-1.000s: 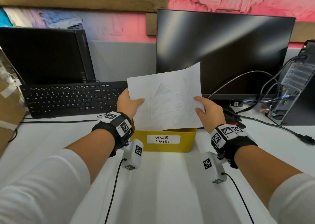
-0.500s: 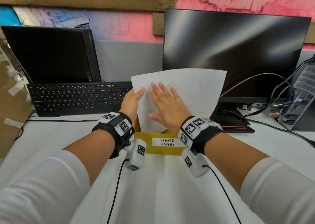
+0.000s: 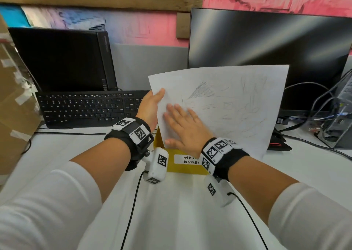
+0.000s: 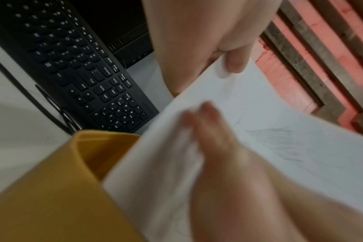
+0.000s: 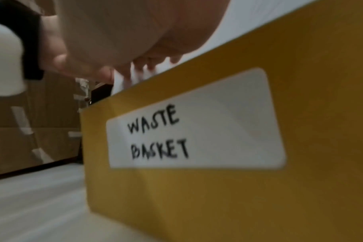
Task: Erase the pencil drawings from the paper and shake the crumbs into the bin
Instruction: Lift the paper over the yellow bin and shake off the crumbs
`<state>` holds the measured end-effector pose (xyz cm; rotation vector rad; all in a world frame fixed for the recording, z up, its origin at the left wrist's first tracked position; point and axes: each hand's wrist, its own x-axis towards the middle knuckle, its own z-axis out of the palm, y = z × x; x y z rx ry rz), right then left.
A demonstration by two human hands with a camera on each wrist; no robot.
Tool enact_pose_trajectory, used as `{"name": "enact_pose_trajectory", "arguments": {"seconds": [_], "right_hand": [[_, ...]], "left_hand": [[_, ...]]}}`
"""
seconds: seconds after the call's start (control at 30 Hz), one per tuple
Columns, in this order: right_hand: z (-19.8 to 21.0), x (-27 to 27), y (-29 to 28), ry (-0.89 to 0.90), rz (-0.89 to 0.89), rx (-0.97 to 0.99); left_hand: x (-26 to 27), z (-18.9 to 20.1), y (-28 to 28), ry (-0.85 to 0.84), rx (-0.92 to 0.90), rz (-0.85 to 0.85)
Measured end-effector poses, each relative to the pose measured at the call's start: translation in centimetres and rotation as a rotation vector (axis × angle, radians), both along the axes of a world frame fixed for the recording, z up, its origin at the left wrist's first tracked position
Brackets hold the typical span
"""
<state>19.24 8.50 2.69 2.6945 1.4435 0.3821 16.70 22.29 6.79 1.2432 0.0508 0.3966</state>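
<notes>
- Paper [image 3: 224, 105] held steeply tilted over the yellow bin [image 3: 187, 163] at desk [image 3: 171, 211] centre, lower edge at the bin's opening
- Left hand [image 3: 150, 107] grip: thumb and fingers pinching the sheet's left edge
- Right hand [image 3: 183, 130] grip wide, fingers straight, flat against the sheet
- Faint pencil marks remain; erasing looks incomplete, crumb clearing judged underway

An office desk: a monitor [image 3: 266, 59] at upper right, a keyboard [image 3: 91, 107] at left, a computer tower [image 3: 341, 116] with cables at the right edge.
</notes>
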Motion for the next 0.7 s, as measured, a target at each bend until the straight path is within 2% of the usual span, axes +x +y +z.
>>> {"name": "enact_pose_trajectory", "arguments": {"seconds": [0.07,0.13,0.17,0.2,0.27,0.3,0.37,0.47,0.53,0.57,0.6,0.67,0.7], "right_hand": [[-0.4,-0.6,-0.1,0.104,0.091,-0.087],[-1.1,-0.8,-0.4,0.203,0.152,-0.064],[-1.3,-0.7,-0.5,0.164,0.183,-0.005],[-1.5,-0.4,-0.6,0.037,0.208,0.094],[-1.0,0.1,-0.4,-0.176,0.135,0.219],[-0.4,0.1,-0.5,-0.185,0.061,0.197],[0.4,-0.1,-0.7,-0.094,0.0,0.07],[0.5,-0.9,-0.9,0.05,0.065,-0.136],[0.1,-1.2,-1.2,0.153,0.128,-0.135],[-0.1,-1.2,-1.3,0.118,0.153,-0.065],[-0.3,-0.8,-1.4,0.003,0.156,0.031],[0.2,-0.3,-1.2,-0.232,0.02,0.152],[0.8,-0.1,-1.0,-0.286,-0.078,0.171]], "left_hand": [[0.0,0.2,0.1,0.006,0.024,0.023],[0.0,0.3,0.2,0.016,0.043,0.031],[-0.1,0.3,0.3,0.015,0.046,0.027],[-0.2,0.2,0.3,0.01,0.045,0.019],[-0.4,0.3,0.1,-0.003,0.029,0.001],[-0.5,0.4,0.0,-0.008,0.022,-0.007],[-0.6,0.7,-0.2,-0.011,0.023,-0.015],[-0.6,1.2,-0.3,-0.016,0.045,0.006],[-0.6,1.4,-0.3,-0.012,0.069,0.02],[-0.7,1.5,-0.3,-0.007,0.077,0.019],[-0.7,1.5,-0.3,-0.005,0.078,0.016],[-0.8,1.4,-0.4,-0.014,0.062,-0.01],[-1.0,1.3,-0.5,-0.019,0.06,-0.032]]}}
